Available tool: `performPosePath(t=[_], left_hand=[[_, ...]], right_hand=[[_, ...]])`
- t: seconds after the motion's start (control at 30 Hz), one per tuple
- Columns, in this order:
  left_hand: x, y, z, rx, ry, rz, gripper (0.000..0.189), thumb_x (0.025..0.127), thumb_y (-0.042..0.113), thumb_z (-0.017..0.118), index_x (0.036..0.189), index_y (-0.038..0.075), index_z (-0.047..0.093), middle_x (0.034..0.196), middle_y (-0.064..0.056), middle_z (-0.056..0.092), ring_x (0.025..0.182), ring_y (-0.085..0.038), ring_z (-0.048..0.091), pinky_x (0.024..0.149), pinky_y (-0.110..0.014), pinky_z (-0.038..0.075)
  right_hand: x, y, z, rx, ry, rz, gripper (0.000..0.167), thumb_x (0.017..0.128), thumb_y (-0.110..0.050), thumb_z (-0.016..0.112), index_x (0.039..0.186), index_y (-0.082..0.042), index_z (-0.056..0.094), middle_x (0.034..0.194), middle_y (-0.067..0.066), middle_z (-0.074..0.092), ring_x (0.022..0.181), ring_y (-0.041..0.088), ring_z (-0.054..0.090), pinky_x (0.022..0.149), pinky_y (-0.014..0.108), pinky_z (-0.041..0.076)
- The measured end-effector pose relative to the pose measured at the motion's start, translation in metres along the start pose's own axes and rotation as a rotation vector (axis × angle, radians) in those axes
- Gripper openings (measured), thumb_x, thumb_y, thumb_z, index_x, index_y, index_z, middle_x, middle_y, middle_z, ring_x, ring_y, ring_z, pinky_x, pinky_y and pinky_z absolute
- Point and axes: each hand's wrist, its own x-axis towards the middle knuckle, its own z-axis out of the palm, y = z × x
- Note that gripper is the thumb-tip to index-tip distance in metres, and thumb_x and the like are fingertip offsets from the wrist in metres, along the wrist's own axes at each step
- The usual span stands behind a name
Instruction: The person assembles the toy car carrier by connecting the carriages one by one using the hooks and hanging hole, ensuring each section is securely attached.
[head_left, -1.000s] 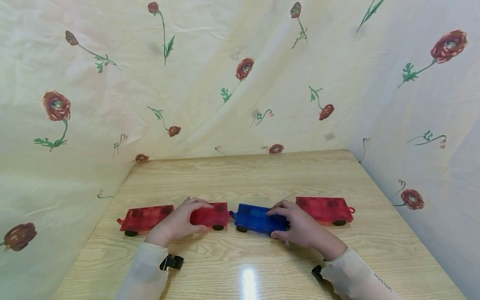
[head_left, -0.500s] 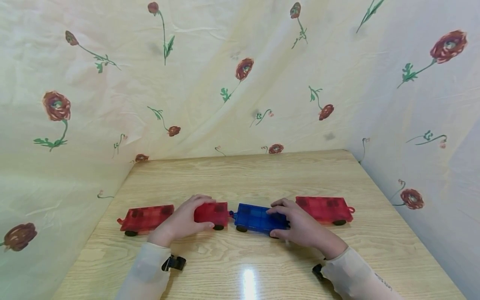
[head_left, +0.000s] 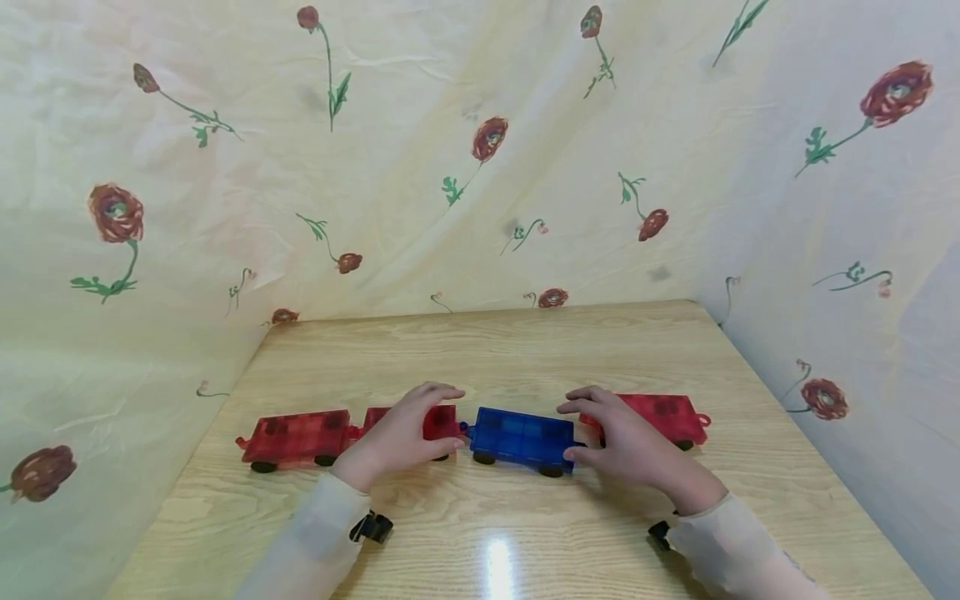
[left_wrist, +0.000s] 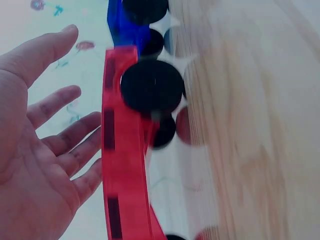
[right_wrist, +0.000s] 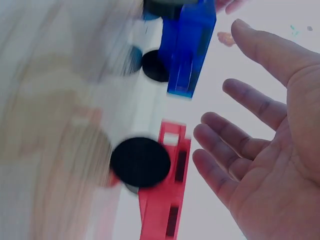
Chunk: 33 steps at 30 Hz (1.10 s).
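Note:
A row of toy train cars in see-through plastic with black wheels stands on the table. The left red car [head_left: 296, 437] is linked to the middle red car [head_left: 378, 414], which is hooked to the blue car [head_left: 521, 437]. Over the middle red car hovers my left hand [head_left: 401, 437], fingers spread and partly covering it; in the left wrist view the palm faces that car's side. My right hand [head_left: 633, 442] is spread between the blue car and the right red car [head_left: 663, 412], covering the gap between them. The right wrist view shows these two cars apart and the fingers holding nothing.
The cars sit across the middle of a light wood table [head_left: 480, 354]. Flower-printed cloth [head_left: 405, 167] hangs behind the table and along both sides. A black wrist strap [head_left: 371, 527] shows at the left sleeve.
My right hand has let go of the blue car and moved right, toward the right red car. My left hand has shifted right along the middle red car, its fingers opening off it.

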Motion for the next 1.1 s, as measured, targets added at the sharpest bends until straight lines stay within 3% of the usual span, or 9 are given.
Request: performPosePath(t=[0.23,0.6,0.73,0.9,1.1], left_hand=[[0.014,0.015,0.013,0.023,-0.078,0.029,0.074,0.093,0.049,0.079,0.157,0.038,0.044,0.158,0.012,0.040,0.146,-0.019,0.041,0.112,-0.049,0.046],[0.039,0.029,0.036,0.087,-0.136,0.116,0.079,0.091,0.053,0.079,0.158,0.031,0.046,0.158,0.006,0.043,0.144,-0.019,0.043,0.113,-0.046,0.045],[0.046,0.033,0.043,0.121,-0.149,0.135,0.081,0.089,0.056,0.079,0.158,0.026,0.047,0.157,0.005,0.044,0.145,-0.021,0.043,0.114,-0.046,0.044],[0.050,0.041,0.047,0.142,-0.170,0.113,0.083,0.087,0.057,0.081,0.158,0.030,0.047,0.157,0.007,0.044,0.145,-0.022,0.042,0.114,-0.049,0.044],[0.057,0.048,0.053,0.168,-0.206,0.135,0.082,0.085,0.058,0.082,0.156,0.032,0.049,0.153,0.006,0.048,0.141,-0.022,0.046,0.112,-0.048,0.046]], right_hand=[[-0.008,0.017,-0.012,-0.054,0.034,0.022,0.061,0.086,-0.028,0.090,0.140,-0.015,0.066,0.149,0.011,0.054,0.136,0.038,0.051,0.103,0.059,0.051],[-0.015,0.049,-0.027,-0.032,0.111,0.087,0.061,0.087,-0.030,0.089,0.141,-0.014,0.065,0.147,0.013,0.054,0.133,0.043,0.050,0.098,0.063,0.053],[-0.016,0.059,-0.028,-0.012,0.109,0.105,0.063,0.088,-0.031,0.088,0.142,-0.012,0.064,0.149,0.015,0.052,0.134,0.045,0.049,0.100,0.066,0.050],[-0.018,0.066,-0.031,0.016,0.103,0.118,0.063,0.089,-0.031,0.087,0.143,-0.010,0.062,0.151,0.017,0.051,0.136,0.047,0.047,0.103,0.069,0.045],[-0.018,0.069,-0.032,0.015,0.078,0.139,0.065,0.090,-0.032,0.086,0.145,-0.010,0.061,0.153,0.018,0.049,0.137,0.049,0.044,0.102,0.069,0.047]])
